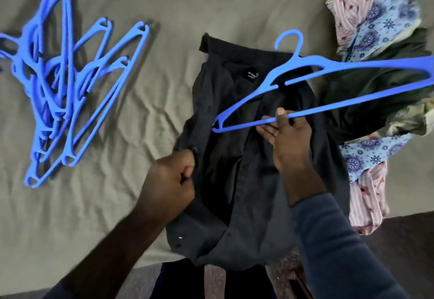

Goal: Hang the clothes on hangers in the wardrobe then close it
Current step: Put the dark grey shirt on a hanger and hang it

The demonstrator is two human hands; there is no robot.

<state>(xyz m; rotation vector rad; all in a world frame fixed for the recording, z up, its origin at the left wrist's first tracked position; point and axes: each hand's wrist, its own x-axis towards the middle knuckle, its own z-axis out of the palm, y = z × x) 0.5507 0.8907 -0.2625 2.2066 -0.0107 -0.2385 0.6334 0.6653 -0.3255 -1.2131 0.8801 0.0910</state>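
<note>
Hanger-loading step: left hand [171,181] grips dark shirt [246,181] front edge; right hand [290,139] fingers pinch blue hanger [328,82] bottom bar. Next: slide hanger arm into shoulder.

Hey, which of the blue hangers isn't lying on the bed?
The hanger raised over the black shirt, its bottom bar pinched in the right grip; the other hangers lie heaped on the sheet at the left.

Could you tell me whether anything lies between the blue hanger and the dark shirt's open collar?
Nothing visible does. The right hand holds the blue hanger over the dark shirt, near its open collar, while the left hand grips the front edge off to the side.
</note>
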